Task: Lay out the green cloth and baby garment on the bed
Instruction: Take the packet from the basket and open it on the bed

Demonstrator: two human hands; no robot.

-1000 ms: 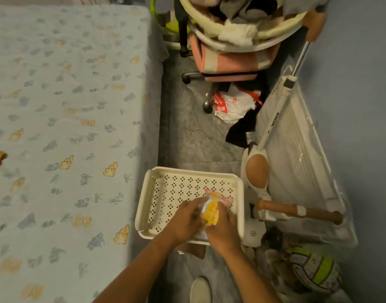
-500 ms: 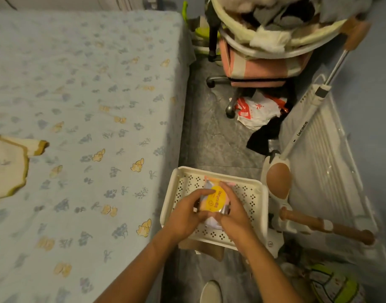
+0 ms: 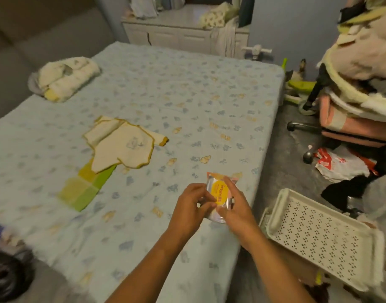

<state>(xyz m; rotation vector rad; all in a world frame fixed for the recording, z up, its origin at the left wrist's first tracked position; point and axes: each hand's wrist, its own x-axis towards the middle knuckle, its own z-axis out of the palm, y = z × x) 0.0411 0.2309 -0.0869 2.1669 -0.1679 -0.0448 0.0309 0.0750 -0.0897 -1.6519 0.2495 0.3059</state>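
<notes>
A cream baby garment [image 3: 124, 145] with mustard trim lies flat on the bed [image 3: 198, 101], left of centre. Its lower edge overlaps a green and yellow checked cloth [image 3: 85, 189] spread flat beneath it. My left hand [image 3: 191, 209] and my right hand [image 3: 237, 207] are together over the bed's right side, both holding a small silvery packet [image 3: 219, 190] with a yellow and orange label. The hands are well to the right of the garment and the cloth.
A folded cream blanket [image 3: 65, 78] sits near the bed's far left corner. A white perforated basket [image 3: 319, 235] stands on the floor at right. A chair piled with clothes [image 3: 360, 88], a plastic bag [image 3: 343, 165] and a white cabinet [image 3: 179, 36] surround the bed.
My view swung left from the floor basket to the bed. Both hands carried the packet out of the basket and over the bed. The garment and the cloth came into view.
</notes>
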